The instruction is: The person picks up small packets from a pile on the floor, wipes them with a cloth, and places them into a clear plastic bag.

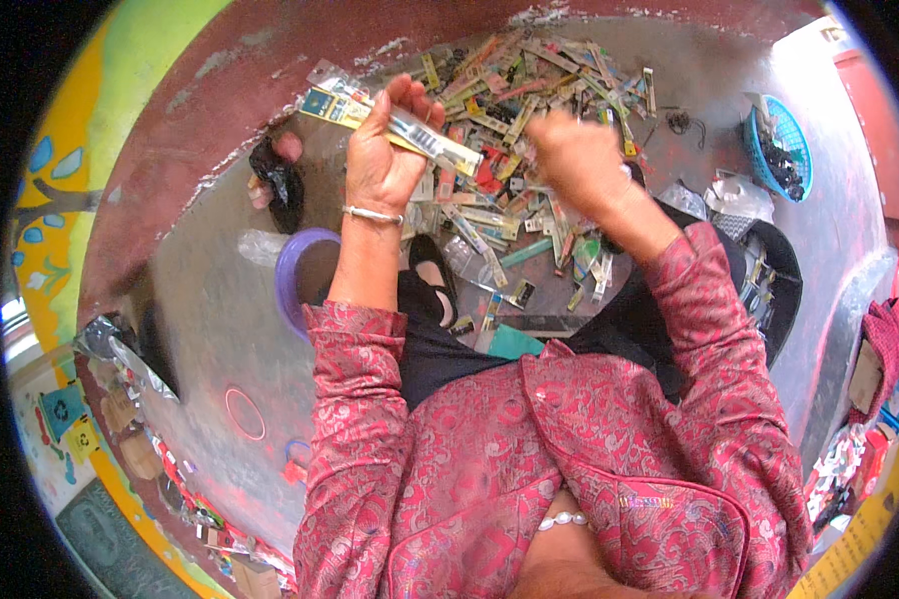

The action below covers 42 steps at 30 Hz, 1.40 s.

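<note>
My left hand (388, 150) is raised at upper middle, thumb and fingers holding a long, narrow package (432, 143). The package has a yellow and dark green card with clear plastic, and it slants down to the right. To its right my right hand (581, 165) is curled closed and slightly blurred; whatever its fingers hold, if anything, is hidden. Beneath both hands a heap of similar narrow packages (514, 85) spreads over the floor.
A purple tub (288, 285) stands left of my legs, and a black tub (784, 290) with packages is at the right. A blue basket (804, 150) holds dark items at the upper right. Clear plastic bags (739, 198) and a black bag (282, 180) lie on the floor.
</note>
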### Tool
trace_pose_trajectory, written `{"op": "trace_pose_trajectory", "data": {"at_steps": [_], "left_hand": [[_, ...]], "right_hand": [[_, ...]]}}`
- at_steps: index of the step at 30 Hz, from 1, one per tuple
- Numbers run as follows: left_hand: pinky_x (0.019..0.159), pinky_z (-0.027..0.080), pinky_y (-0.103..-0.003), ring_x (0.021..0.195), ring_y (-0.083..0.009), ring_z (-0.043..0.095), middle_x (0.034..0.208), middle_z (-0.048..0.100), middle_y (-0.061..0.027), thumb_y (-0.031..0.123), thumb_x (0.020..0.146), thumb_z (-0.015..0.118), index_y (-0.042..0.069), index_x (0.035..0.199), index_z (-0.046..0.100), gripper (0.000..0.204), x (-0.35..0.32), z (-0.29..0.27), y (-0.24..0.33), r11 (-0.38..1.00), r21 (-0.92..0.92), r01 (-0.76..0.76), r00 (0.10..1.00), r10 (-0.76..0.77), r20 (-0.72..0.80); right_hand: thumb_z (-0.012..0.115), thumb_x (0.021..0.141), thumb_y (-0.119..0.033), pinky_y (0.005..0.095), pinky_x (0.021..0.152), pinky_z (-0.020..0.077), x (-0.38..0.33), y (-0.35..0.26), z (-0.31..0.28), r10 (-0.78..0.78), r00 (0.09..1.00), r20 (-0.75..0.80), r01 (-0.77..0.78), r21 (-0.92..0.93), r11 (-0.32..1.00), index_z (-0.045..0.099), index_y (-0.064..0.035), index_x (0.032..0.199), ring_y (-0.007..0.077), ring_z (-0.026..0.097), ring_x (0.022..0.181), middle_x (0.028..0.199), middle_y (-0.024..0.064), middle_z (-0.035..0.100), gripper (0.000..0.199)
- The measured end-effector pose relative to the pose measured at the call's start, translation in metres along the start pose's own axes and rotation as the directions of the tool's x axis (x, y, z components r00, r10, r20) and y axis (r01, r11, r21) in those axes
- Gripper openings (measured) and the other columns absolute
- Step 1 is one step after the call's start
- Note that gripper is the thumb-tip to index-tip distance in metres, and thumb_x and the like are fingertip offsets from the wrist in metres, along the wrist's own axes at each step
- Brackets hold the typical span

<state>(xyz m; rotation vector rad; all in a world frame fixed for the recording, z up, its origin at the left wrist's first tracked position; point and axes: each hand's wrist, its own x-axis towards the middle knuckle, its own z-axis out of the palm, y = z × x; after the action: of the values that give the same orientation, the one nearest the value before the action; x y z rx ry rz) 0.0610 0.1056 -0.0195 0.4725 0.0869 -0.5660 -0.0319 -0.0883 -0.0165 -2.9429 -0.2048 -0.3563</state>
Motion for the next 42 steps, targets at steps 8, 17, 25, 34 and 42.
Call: {"op": "trace_pose_trajectory", "data": {"at_steps": [8, 17, 25, 34, 42], "left_hand": [[0.088, 0.041, -0.031, 0.102, -0.0186, 0.048, 0.112, 0.049, -0.0131, -0.001, 0.077, 0.051, 0.002, 0.121, 0.038, 0.046, -0.002, 0.013, -0.031, 0.941, 0.339, 0.017, 0.992, -0.06, 0.115], [0.091, 0.035, -0.031, 0.095, -0.0175, 0.046, 0.103, 0.047, -0.0076, -0.001, 0.076, 0.053, 0.001, 0.122, 0.034, 0.05, -0.01, 0.03, -0.031, 0.956, 0.29, 0.055, 0.983, -0.103, 0.153], [0.05, 0.028, -0.022, 0.055, -0.0086, 0.03, 0.061, 0.032, 0.0003, 0.015, 0.085, 0.048, -0.001, 0.099, 0.048, 0.021, 0.007, 0.012, -0.036, 0.959, 0.018, 0.284, 0.92, -0.278, 0.276], [0.088, 0.036, -0.035, 0.091, -0.0191, 0.05, 0.095, 0.055, -0.0087, 0.018, 0.082, 0.051, 0.005, 0.111, 0.049, 0.032, 0.001, 0.01, -0.033, 0.945, 0.325, 0.039, 0.998, -0.05, 0.026], [0.089, 0.035, -0.037, 0.096, -0.0197, 0.049, 0.099, 0.056, -0.0085, 0.026, 0.085, 0.045, 0.004, 0.092, 0.057, 0.026, 0.0, -0.003, -0.032, 0.895, 0.413, 0.167, 0.983, -0.183, -0.001]], "right_hand": [[0.052, 0.073, -0.047, 0.0351, 0.059, 0.0436, 0.029, 0.0, 0.005, -0.003, 0.92, 0.393, -0.277, 0.654, 0.704, 0.062, 0.0013, 0.079, 0.0216, 0.057, 0.063, 0.07, 0.0169, 0.06, 0.05], [0.055, 0.061, -0.024, 0.0368, 0.056, 0.0444, 0.012, -0.008, -0.009, -0.095, 0.926, 0.365, -0.253, 0.789, 0.56, 0.058, 0.0061, 0.078, 0.0276, 0.058, 0.063, 0.068, 0.0206, 0.058, 0.034], [0.059, 0.063, -0.02, 0.0364, 0.061, 0.0447, 0.015, -0.016, 0.023, -0.226, 0.953, 0.203, -0.062, 0.858, 0.509, 0.061, 0.0005, 0.074, 0.0293, 0.057, 0.068, 0.074, 0.0167, 0.06, 0.024], [0.061, 0.059, -0.028, 0.0348, 0.069, 0.0461, 0.023, -0.034, 0.022, 0.068, 0.9, 0.431, -0.407, 0.773, 0.487, 0.06, 0.0029, 0.086, 0.0293, 0.059, 0.076, 0.079, 0.0218, 0.059, 0.041], [0.058, 0.059, -0.026, 0.038, 0.069, 0.0457, 0.023, -0.052, 0.044, 0.099, 0.943, 0.316, -0.328, 0.847, 0.419, 0.059, 0.0013, 0.084, 0.0319, 0.059, 0.075, 0.078, 0.0218, 0.059, 0.037]]}}
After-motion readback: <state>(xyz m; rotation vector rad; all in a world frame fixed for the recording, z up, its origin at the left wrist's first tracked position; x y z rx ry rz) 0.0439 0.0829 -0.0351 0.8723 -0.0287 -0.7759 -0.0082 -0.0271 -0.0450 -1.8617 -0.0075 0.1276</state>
